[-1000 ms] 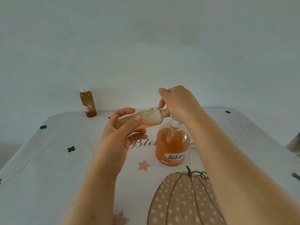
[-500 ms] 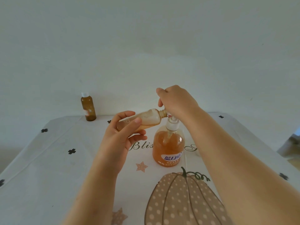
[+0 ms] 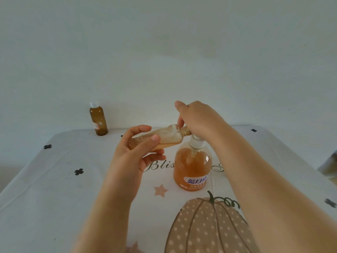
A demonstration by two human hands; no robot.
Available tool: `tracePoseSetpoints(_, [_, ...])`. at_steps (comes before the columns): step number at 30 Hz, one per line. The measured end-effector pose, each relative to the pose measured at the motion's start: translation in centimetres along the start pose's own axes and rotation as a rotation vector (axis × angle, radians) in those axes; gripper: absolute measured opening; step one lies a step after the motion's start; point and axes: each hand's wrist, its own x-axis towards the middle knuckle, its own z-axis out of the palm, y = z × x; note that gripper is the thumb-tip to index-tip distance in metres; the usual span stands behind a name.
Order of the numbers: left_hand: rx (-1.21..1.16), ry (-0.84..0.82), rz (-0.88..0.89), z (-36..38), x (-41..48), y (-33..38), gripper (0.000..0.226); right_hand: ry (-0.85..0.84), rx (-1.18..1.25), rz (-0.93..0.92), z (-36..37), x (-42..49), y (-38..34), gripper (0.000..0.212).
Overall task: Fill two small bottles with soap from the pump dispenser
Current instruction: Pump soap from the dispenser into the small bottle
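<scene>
Left hand (image 3: 135, 157) grips tilted bottle (image 3: 167, 136); right hand (image 3: 198, 119) covers dispenser (image 3: 192, 168) top, grip hidden

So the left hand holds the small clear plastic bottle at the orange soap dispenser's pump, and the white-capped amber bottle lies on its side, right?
No: the head view shows the white-capped amber bottle standing upright. The left hand does hold the small clear plastic bottle at the pump.

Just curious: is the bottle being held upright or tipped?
Tipped: held bottle lies almost sideways in the left hand, neck at the pump.
</scene>
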Motion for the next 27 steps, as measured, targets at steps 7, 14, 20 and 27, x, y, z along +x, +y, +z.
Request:
tracePoseSetpoints(7, [0.003,-0.007,-0.025,-0.1,0.4,0.0,0.040,0.001,0.025,-0.028,0.3,0.0,0.2,0.041])
tracePoseSetpoints(14, [-0.002,-0.001,-0.043,-0.3,0.4,-0.2,0.042,0.034,0.039,-0.009,0.6,0.4,0.5,0.052])
tracePoseSetpoints(20, [-0.016,-0.013,-0.049,0.0,0.2,-0.1,0.041,0.066,0.048,0.035,0.1,0.4,0.3,0.063])
tracePoseSetpoints(27, [-0.041,-0.021,-0.034,0.1,0.2,0.0,0.041,0.043,0.037,0.016,-0.3,0.3,0.0,0.065])
